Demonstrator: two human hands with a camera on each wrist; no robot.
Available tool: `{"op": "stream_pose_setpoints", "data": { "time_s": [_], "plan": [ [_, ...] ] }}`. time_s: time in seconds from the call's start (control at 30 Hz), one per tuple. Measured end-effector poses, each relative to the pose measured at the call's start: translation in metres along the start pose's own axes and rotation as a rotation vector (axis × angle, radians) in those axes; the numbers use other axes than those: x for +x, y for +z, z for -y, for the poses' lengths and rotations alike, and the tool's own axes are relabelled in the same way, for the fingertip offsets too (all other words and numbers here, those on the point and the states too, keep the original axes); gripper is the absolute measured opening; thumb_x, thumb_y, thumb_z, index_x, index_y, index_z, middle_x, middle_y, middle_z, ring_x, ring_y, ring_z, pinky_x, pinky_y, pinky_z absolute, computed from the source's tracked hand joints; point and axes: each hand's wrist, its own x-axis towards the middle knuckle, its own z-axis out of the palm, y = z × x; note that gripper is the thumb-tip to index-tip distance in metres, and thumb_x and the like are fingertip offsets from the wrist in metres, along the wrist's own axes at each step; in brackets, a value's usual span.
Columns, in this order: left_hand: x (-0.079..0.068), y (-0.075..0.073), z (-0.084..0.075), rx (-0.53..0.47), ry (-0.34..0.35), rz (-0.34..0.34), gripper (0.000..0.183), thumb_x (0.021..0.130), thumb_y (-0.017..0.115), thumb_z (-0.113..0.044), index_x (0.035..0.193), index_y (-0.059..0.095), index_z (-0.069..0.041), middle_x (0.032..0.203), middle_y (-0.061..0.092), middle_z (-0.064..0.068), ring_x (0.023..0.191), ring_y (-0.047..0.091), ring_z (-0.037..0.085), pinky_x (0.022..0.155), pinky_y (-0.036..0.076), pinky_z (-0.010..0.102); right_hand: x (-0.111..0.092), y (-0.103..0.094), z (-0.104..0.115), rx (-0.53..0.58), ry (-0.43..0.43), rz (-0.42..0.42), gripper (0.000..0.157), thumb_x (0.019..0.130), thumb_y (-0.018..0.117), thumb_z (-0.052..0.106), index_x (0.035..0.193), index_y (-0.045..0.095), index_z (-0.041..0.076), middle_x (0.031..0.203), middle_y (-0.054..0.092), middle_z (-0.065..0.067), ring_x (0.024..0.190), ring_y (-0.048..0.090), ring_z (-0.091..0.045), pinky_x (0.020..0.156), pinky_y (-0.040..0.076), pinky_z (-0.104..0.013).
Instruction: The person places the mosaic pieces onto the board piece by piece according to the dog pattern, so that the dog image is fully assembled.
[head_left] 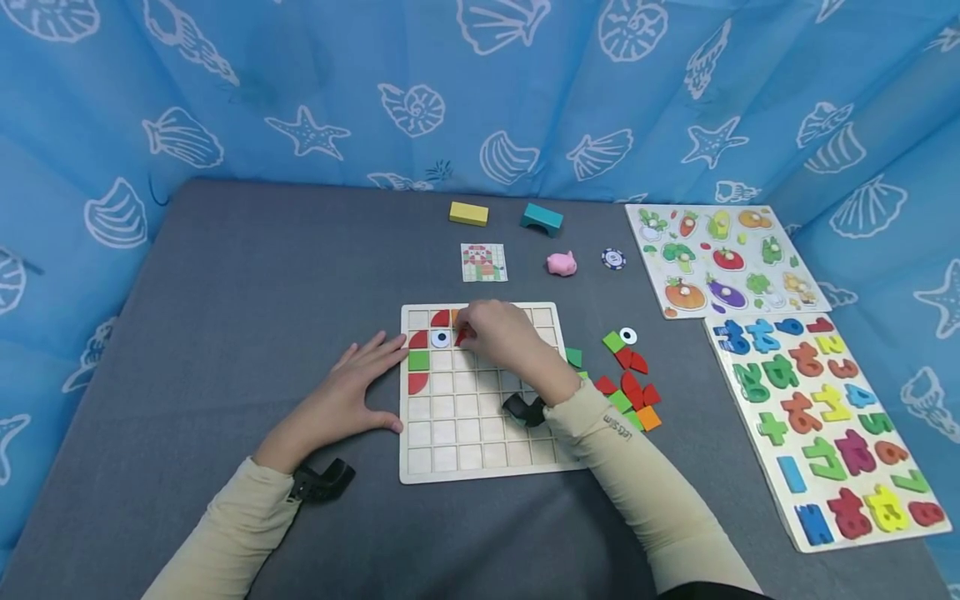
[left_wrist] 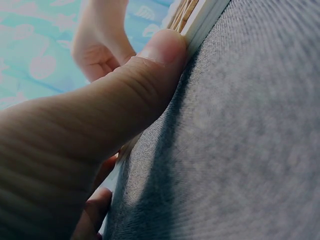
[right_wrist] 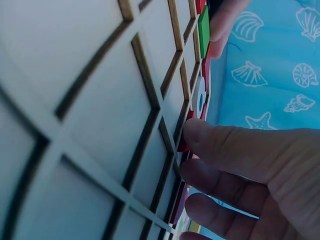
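Note:
A pale wooden grid board (head_left: 457, 458) lies on the table with small coloured tiles in its upper left cells. Among them are a green square tile (head_left: 418, 361), a red rounded tile (head_left: 417, 384) and a white eye tile (head_left: 441, 338) with a dark centre. My right hand (head_left: 504, 337) is over the top rows and pinches a red tile (right_wrist: 183, 146) between thumb and fingers, right beside the eye tile. At the board's left edge, my left hand (head_left: 352, 392) has its fingers spread. Its thumb (left_wrist: 162, 47) touches the board's side.
Loose red, green and orange tiles (head_left: 632, 388) lie right of the board. Behind it are a picture card (head_left: 483, 262), yellow block (head_left: 468, 213), teal arch block (head_left: 542, 218), pink pig (head_left: 561, 264) and poker chip (head_left: 612, 258). Vegetable (head_left: 701, 242) and number (head_left: 780, 492) puzzle boards lie at right.

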Motion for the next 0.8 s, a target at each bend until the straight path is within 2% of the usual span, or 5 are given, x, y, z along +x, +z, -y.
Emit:
{"op": "stream_pose_setpoints", "data": {
  "time_s": [0.2,0.37,0.47,0.63,0.8],
  "plan": [
    [0.0,0.0,0.0,0.015,0.0,0.0,0.1,0.057,0.069,-0.06,0.139,0.031,-0.018,0.147,0.022,-0.003,0.137,0.009,0.021,0.106,0.006,0.052,-0.004,0.0,-0.001,0.003,-0.001,-0.008,0.014,0.077,0.069,0.017,0.091,0.068,0.016,0.079,0.059,0.004,0.069,0.049,-0.009,0.058,0.041,-0.024],
    [0.0,0.001,0.001,0.009,0.01,-0.011,0.1,0.057,0.071,-0.058,0.139,0.033,-0.016,0.146,0.024,-0.001,0.136,0.01,0.023,0.106,0.007,0.052,-0.021,-0.014,-0.015,0.053,0.047,-0.069,0.019,0.078,0.068,0.017,0.097,0.067,0.014,0.082,0.059,0.002,0.07,0.05,-0.012,0.06,0.042,-0.027],
    [0.0,0.001,0.0,0.004,0.014,-0.008,0.1,0.057,0.071,-0.058,0.139,0.032,-0.016,0.146,0.023,0.0,0.136,0.01,0.023,0.106,0.007,0.052,-0.04,-0.025,-0.039,0.068,0.105,-0.121,0.02,0.078,0.068,0.017,0.098,0.066,0.013,0.081,0.058,0.0,0.069,0.049,-0.015,0.058,0.041,-0.028],
    [0.0,0.0,0.0,0.002,0.013,-0.004,0.1,0.057,0.07,-0.058,0.139,0.031,-0.017,0.147,0.023,-0.001,0.136,0.009,0.023,0.107,0.006,0.051,-0.079,-0.033,-0.094,0.045,0.231,-0.187,0.022,0.078,0.068,0.014,0.1,0.066,0.011,0.088,0.057,-0.005,0.071,0.051,-0.019,0.059,0.042,-0.033],
    [0.0,0.001,0.001,-0.006,0.009,0.002,0.1,0.057,0.07,-0.058,0.14,0.031,-0.017,0.147,0.022,0.0,0.137,0.009,0.023,0.107,0.005,0.051,-0.11,-0.032,-0.139,0.019,0.364,-0.152,0.024,0.08,0.064,0.009,0.104,0.065,0.008,0.1,0.055,-0.013,0.086,0.053,-0.027,0.072,0.045,-0.044]
  ]
}}
